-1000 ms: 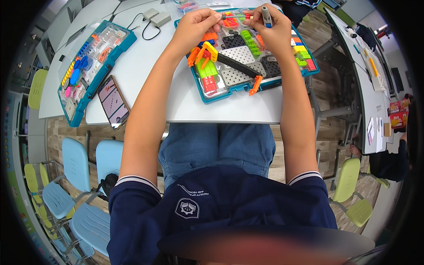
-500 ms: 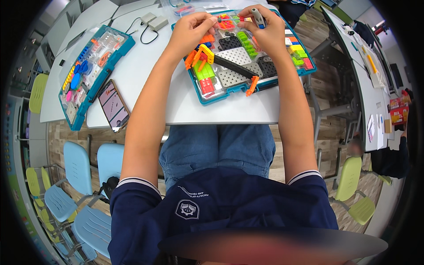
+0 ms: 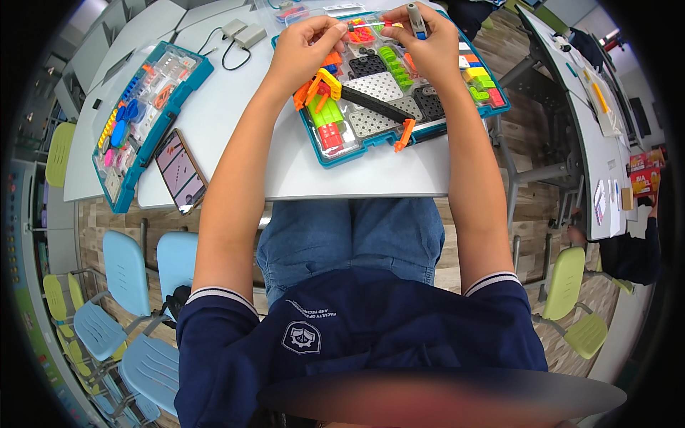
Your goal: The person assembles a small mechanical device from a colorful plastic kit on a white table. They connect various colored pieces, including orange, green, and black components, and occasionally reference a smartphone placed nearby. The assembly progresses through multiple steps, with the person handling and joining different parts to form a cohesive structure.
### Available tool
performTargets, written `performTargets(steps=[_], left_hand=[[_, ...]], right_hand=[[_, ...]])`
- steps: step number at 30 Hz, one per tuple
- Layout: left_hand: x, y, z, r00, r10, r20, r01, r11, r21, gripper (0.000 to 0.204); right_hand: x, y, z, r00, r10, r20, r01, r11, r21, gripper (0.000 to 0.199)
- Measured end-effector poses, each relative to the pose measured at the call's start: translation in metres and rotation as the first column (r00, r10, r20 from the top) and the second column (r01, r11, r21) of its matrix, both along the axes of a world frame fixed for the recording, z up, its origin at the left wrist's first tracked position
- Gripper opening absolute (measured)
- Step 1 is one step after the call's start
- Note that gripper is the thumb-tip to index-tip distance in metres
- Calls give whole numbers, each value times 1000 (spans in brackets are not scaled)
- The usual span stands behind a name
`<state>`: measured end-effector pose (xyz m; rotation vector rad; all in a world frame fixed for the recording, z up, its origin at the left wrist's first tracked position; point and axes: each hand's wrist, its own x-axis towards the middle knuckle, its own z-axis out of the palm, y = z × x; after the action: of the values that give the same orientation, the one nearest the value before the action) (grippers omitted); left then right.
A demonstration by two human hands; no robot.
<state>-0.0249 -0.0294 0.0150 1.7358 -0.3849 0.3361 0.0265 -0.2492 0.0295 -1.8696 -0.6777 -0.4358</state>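
Observation:
Over the far part of a teal-rimmed parts case (image 3: pixel 327 163), my two hands hold a thin light rod with a red piece on it (image 3: pixel 388 24) between them. My left hand (image 3: pixel 308 48) pinches the left end, where a small dark piece shows at the fingertips. At the red end are the closed fingers of my right hand (image 3: pixel 434 50), which also keeps a grey pen-like tool with a blue part (image 3: pixel 415 20) upright in its grip. Below my hands, an assembly of a black beam (image 3: pixel 374 104) with orange and yellow pieces lies across the case.
Left of my arm, a second teal case (image 3: pixel 128 192) of small parts and a phone (image 3: pixel 181 171) with a lit screen lie on the white table (image 3: pixel 235 135). Grey connector boxes with a cable (image 3: pixel 250 35) sit farther back. Blue chairs (image 3: pixel 125 271) stand at left; another person is at far right.
Both hands keep hold of the rod, which now sits slightly higher in the picture with its red end tipped up a little. The whole view has shifted slightly.

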Motion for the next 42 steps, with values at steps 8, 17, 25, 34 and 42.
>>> performTargets(steps=[8,17,25,34,42], left_hand=[[-3,0,3,997,71,24,-72,995,75,24],[-4,-1,4,996,83,26,-86,991,103,25],[-1,2,2,996,85,29,-87,990,107,24],[-2,1,3,1000,25,15,-26,999,31,23],[1,6,2,998,40,50,-39,999,-14,23]], right_hand=[[7,2,-6,984,37,174,-39,999,7,18],[9,4,-10,938,35,344,-35,999,-7,18],[9,6,-9,922,41,384,-36,999,-21,17],[3,8,-5,995,77,69,-85,989,117,19],[4,4,-3,991,93,-95,-76,983,168,12]])
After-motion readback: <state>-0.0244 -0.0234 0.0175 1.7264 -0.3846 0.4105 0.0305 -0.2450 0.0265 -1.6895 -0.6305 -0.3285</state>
